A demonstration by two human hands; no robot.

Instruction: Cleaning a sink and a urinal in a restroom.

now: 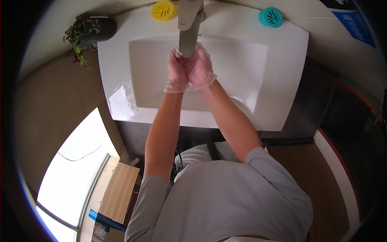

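My left hand (177, 71) and my right hand (202, 66), both in thin clear plastic gloves, are side by side under the spout of a metal faucet (189, 37). They touch and look cupped, palms up. The faucet hides part of the fingers. Something clear, perhaps water, glistens on the palms. Below them lies the basin of a white ceramic sink (235, 75). No object shows in either hand.
A yellow soap dish (163, 11) with leaf-shaped cutouts is on the sink's back rim, left of the faucet; a similar turquoise one (271, 17) is at right. A potted plant (95, 29) stands by the back left corner. A wooden surface (119, 192) is at lower left.
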